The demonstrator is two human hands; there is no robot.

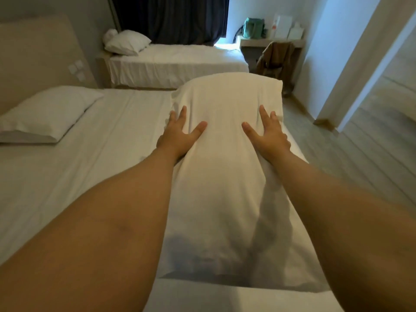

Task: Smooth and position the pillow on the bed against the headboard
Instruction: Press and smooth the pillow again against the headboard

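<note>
A long white pillow (227, 176) lies lengthwise on the white-sheeted bed (90, 176), along its right edge, its near end close to the camera and its far end puffed up and reaching the bed's far edge. Its case is smooth with faint creases. It lies well apart from the beige headboard (33, 52) at the far left, where a second white pillow (47, 113) rests flat

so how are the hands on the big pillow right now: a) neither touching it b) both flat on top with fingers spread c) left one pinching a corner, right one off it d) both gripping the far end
b: the left hand and right hand both lie open, fingers spread, on the pillow, one toward each side.
</note>
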